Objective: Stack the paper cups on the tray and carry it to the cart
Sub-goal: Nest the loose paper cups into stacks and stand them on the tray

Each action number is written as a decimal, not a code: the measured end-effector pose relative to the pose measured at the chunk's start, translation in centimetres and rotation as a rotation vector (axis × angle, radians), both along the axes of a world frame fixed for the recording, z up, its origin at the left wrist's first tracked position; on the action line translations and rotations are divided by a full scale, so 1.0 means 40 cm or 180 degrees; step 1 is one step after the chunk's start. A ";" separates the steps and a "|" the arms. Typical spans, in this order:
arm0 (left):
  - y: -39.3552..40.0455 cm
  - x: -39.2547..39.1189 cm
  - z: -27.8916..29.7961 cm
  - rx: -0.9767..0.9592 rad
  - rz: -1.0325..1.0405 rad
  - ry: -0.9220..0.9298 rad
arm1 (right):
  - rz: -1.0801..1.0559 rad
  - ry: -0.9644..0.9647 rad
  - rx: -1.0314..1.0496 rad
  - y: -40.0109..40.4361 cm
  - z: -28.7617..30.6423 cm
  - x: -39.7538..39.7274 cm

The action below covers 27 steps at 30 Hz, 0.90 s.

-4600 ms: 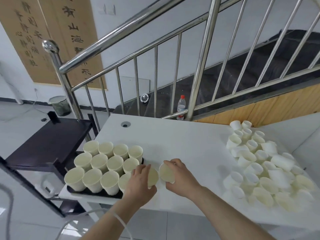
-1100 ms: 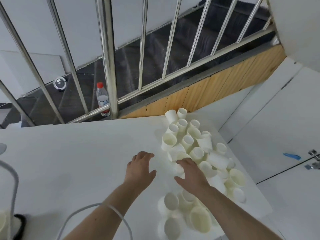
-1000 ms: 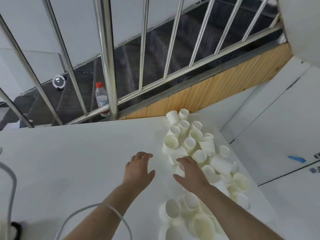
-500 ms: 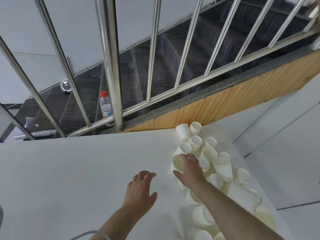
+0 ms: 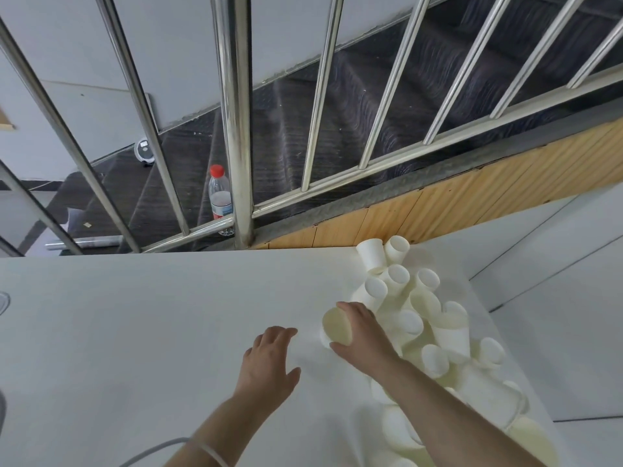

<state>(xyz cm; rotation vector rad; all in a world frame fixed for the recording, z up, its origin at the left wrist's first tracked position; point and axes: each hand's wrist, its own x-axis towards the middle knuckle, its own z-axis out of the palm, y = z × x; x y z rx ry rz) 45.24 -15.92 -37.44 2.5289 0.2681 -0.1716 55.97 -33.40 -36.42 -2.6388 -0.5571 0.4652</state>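
Beneath a steel stair railing (image 5: pixel 236 123), a light, easily crushed paper cup (image 5: pixel 335 326) is held around its wall on the white worktop (image 5: pixel 135 332) by the right hand (image 5: pixel 362 335), best gripped gently; the left hand (image 5: pixel 269 362) is spread, fingers (image 5: pixel 281 333) empty.

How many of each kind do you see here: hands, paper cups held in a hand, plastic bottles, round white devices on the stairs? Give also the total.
Hands: 2, left hand and right hand
Held paper cup: 1, in the right hand
Plastic bottle: 1
Round white device: 1
Total: 5
The cup pile overlaps too much to count.
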 end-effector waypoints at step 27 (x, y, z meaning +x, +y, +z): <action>-0.030 0.035 0.002 0.0191 -0.0131 0.0083 | -0.0532 -0.0324 -0.1380 -0.098 0.019 -0.034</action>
